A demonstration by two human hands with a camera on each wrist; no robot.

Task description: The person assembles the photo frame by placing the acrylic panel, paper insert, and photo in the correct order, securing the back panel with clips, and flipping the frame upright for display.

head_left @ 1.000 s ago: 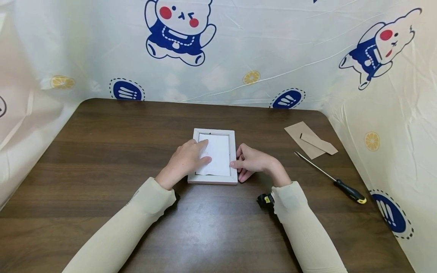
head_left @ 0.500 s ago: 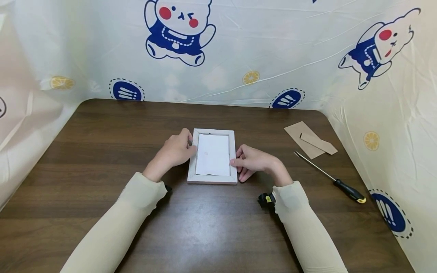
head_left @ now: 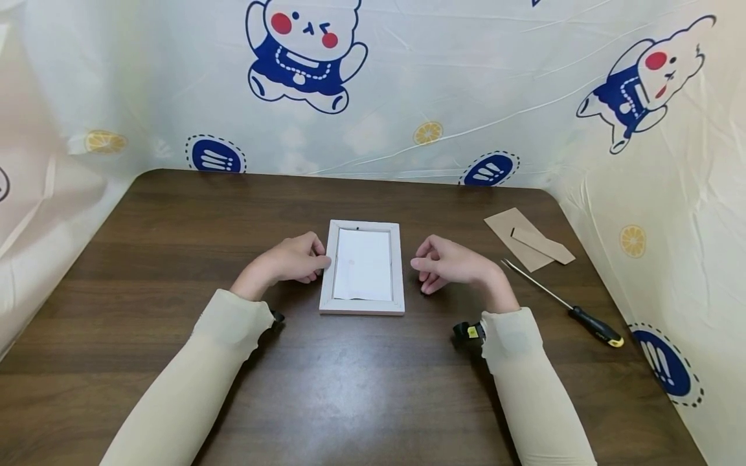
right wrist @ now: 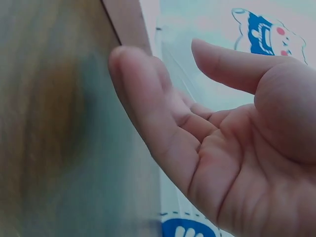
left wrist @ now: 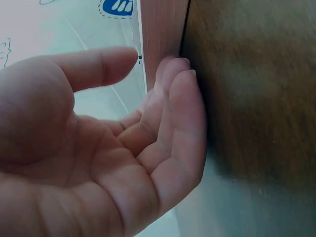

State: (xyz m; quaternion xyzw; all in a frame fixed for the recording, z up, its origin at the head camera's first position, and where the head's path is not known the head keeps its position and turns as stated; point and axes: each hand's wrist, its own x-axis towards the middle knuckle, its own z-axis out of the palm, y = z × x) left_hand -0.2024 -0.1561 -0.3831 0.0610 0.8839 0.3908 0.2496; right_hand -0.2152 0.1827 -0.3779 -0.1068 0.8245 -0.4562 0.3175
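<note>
A white picture frame (head_left: 326, 278) lies flat on the brown table, its back facing up, with a white sheet (head_left: 362, 265) inside the recess. My left hand (head_left: 294, 257) is at the frame's left side; the left wrist view has the bent fingers (left wrist: 185, 103) against the side face and the thumb tip right at the upper edge. Nothing is held in it. My right hand (head_left: 451, 262) is off the frame's right side, fingers loosely bent, thumb apart from them. A gap shows between thumb and fingers in the right wrist view, with nothing in it.
To the right lies a brown backing board (head_left: 506, 226) with its easel leg (head_left: 544, 246) angled across it. Nearer me is a screwdriver (head_left: 588, 323) with a black and yellow handle. A printed curtain (head_left: 384, 77) stands behind and beside the table (head_left: 350, 388).
My left hand has drawn back from over the sheet to the frame's left side. The right hand has let go of the frame's right edge and moved right. The frame has stayed put.
</note>
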